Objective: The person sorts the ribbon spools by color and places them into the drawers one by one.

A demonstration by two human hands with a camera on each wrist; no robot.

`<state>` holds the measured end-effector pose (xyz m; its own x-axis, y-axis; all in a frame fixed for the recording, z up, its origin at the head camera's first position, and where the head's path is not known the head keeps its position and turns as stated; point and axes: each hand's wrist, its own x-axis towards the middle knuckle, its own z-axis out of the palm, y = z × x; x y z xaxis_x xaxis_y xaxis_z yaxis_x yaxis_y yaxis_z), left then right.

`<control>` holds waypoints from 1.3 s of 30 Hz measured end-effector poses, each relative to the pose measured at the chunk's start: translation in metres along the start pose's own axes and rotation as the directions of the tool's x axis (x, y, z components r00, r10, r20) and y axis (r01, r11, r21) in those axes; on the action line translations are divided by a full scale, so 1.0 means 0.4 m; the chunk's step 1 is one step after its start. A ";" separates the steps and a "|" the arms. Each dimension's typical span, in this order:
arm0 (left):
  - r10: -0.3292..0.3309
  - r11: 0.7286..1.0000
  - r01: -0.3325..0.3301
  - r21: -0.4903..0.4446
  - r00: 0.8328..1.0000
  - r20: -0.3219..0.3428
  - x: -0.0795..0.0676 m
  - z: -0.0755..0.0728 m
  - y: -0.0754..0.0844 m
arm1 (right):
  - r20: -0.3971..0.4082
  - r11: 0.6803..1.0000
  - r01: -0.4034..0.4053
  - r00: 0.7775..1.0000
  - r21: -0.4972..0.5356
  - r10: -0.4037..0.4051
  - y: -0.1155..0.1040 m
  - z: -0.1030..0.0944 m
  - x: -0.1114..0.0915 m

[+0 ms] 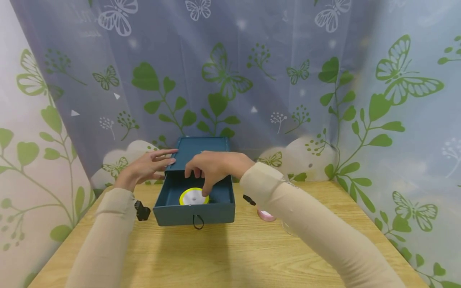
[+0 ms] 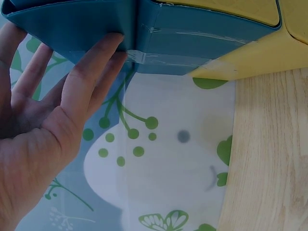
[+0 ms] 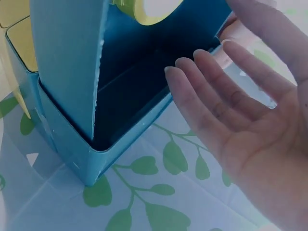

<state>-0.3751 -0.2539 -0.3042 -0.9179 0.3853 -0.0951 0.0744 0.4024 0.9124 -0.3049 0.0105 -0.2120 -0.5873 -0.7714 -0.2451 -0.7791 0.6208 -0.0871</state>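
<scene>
A dark blue drawer box (image 1: 203, 150) stands on the table with its drawer (image 1: 194, 216) pulled out toward me. Inside the drawer lies a yellow ribbon spool (image 1: 193, 197) with a white face. My left hand (image 1: 145, 168) has its fingertips against the left side of the box; in the left wrist view those fingers (image 2: 79, 82) are extended along the blue wall. Over the open drawer hovers my right hand (image 1: 216, 166), thumb near the spool. In the right wrist view this hand (image 3: 260, 125) has loosely spread fingers with nothing gripped.
To the right of the drawer, a pink ribbon roll (image 1: 267, 215) sits on the wooden table (image 1: 194, 260), partly behind my right sleeve. A black loop pull (image 1: 198, 222) hangs from the drawer front. A patterned curtain (image 1: 273, 92) rises close behind the box.
</scene>
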 end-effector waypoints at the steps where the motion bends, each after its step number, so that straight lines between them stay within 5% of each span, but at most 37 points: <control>1: -0.001 1.000 0.001 0.000 1.000 -0.001 0.000 0.000 -0.001 | -0.010 1.000 0.004 1.000 -0.007 -0.004 0.000 0.001 -0.005; 13: -0.021 1.000 0.021 -0.010 1.000 -0.011 0.002 0.002 0.002 | -0.206 0.991 0.133 0.969 -0.017 -0.134 -0.018 0.027 -0.109; 28: -0.019 1.000 0.018 -0.021 1.000 -0.022 0.003 0.004 -0.020 | -0.382 0.971 0.238 0.899 0.014 -0.214 -0.067 0.102 -0.144; 35: -0.025 1.000 0.025 -0.004 0.999 -0.023 0.005 0.002 -0.011 | -0.430 0.979 0.205 0.883 -0.009 -0.188 -0.078 0.147 -0.157; 39: -0.031 1.000 0.030 -0.007 0.999 -0.024 0.007 0.003 -0.004 | -0.502 0.983 0.186 0.850 -0.005 -0.164 -0.079 0.164 -0.165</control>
<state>-0.3772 -0.2523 -0.3064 -0.9287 0.3530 -0.1134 0.0438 0.4081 0.9119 -0.2271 0.0508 -0.2563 -0.4815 -0.8270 0.2903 -0.8759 0.4657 -0.1262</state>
